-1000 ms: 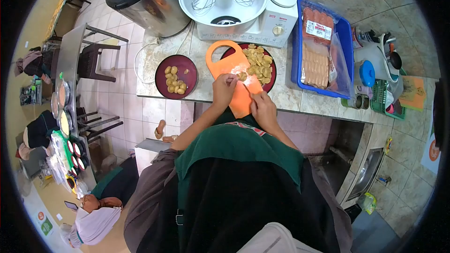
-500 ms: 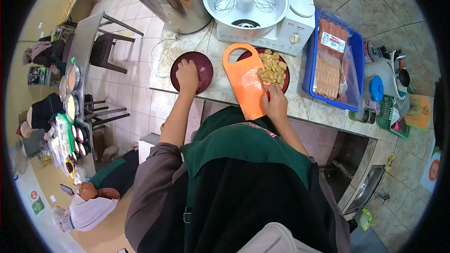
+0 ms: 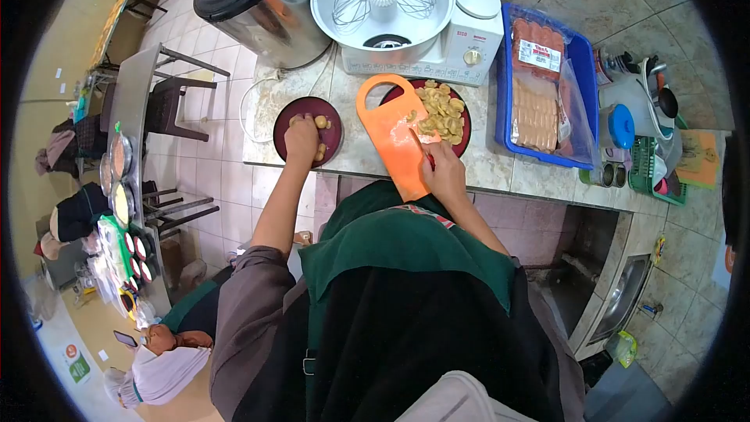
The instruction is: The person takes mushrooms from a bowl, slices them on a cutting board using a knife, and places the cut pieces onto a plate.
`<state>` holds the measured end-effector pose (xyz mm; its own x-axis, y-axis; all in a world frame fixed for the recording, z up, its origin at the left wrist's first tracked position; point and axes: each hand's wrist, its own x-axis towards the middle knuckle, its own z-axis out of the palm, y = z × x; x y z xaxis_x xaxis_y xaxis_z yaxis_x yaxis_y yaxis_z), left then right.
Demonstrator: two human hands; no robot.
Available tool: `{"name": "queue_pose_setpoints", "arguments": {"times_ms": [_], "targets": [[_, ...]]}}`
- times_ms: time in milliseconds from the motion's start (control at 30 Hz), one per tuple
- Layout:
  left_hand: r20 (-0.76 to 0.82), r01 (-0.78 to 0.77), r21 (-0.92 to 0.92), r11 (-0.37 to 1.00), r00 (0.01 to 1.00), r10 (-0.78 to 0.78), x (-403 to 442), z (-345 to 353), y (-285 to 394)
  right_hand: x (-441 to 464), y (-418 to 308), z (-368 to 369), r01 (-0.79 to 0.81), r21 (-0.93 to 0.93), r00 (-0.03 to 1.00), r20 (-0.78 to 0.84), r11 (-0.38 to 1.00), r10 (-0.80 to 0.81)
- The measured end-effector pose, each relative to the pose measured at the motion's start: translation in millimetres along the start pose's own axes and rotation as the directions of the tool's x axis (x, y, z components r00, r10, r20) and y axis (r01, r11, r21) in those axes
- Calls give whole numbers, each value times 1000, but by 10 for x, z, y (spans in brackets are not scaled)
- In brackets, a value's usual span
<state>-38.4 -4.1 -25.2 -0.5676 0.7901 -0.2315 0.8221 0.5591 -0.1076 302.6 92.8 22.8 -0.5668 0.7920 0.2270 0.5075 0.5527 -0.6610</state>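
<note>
Left hand [image 3: 301, 139] had gone from the board [image 3: 385, 139] to the left plate [image 3: 333, 137], so cutting looked paused. Fingers were curled among the round pieces [image 3: 321, 121]; couldn't tell if they'd gripped any. Right hand [image 3: 445, 173] was clenched on the knife [image 3: 431, 160], over the board. Slices [image 3: 442, 112] sat just beyond that grip, on the right plate [image 3: 467, 122] and board edge.

Green apron [image 3: 406, 241], black front, grey-brown sleeves [image 3: 254, 285].

The left hand [image 3: 301, 139] hides part of the dark red plate [image 3: 333, 136] — the package label [image 3: 539, 55] is too small to read.
</note>
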Motion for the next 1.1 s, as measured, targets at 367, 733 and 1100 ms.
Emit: {"name": "queue_pose_setpoints", "arguments": {"times_ms": [367, 733, 1100], "targets": [[-211, -149, -332, 931, 974, 81, -55, -29, 111, 7, -16, 28, 10, 14, 1000, 21, 1000, -10], [-130, -143, -989, 46, 967, 219, -522, -473, 1140, 21, 0, 52, -100, 70, 995, 21, 993, 99], [-258, -292, -902, 318, 955, 145, -530, -247, 1571, 168, 103, 62, -57, -99, 998, 17, 993, 59]]}}
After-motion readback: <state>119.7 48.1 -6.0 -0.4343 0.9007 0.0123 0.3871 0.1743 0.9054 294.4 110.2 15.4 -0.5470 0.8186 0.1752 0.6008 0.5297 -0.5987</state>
